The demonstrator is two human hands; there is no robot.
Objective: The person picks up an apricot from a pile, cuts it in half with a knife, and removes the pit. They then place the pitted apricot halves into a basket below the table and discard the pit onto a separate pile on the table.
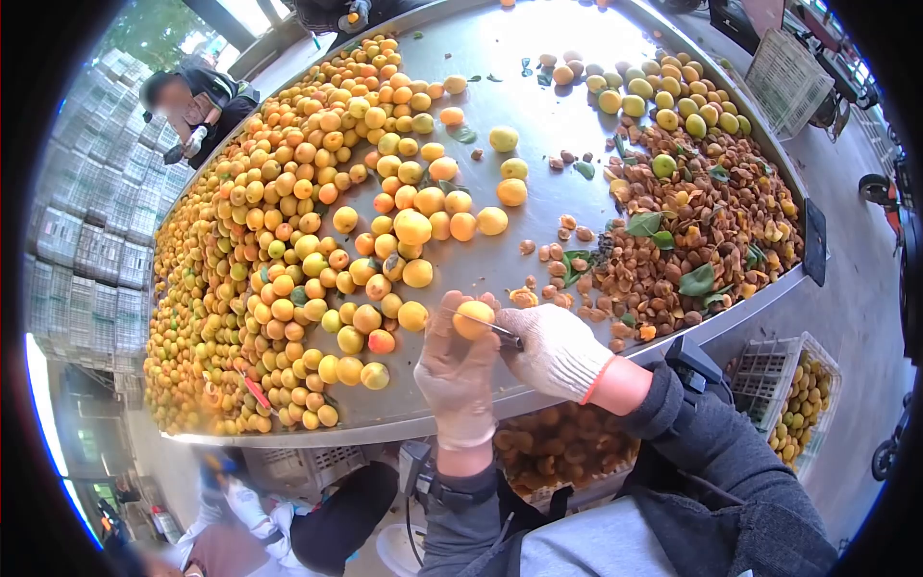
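My left hand (454, 375), in a thin pale glove, grips a yellow-orange apricot (474, 320) between thumb and fingers near the table's front edge. My right hand (560, 352), wearing a white knit glove, is closed around a small knife (506, 336). The thin blade lies across the apricot. A large heap of whole apricots (288, 245) covers the left of the metal table (538, 125), with loose ones close to my left hand. Right of my hands spreads a pile of brown pits and scraps (711, 231) mixed with green leaves.
Greenish-yellow fruits (666, 101) gather at the back right. A red-handled tool (255, 389) lies among the apricots at left. Below the table is a container of brown fruit (562, 447); a fruit-filled crate (793, 399) stands at right. People (197, 106) are beside the table.
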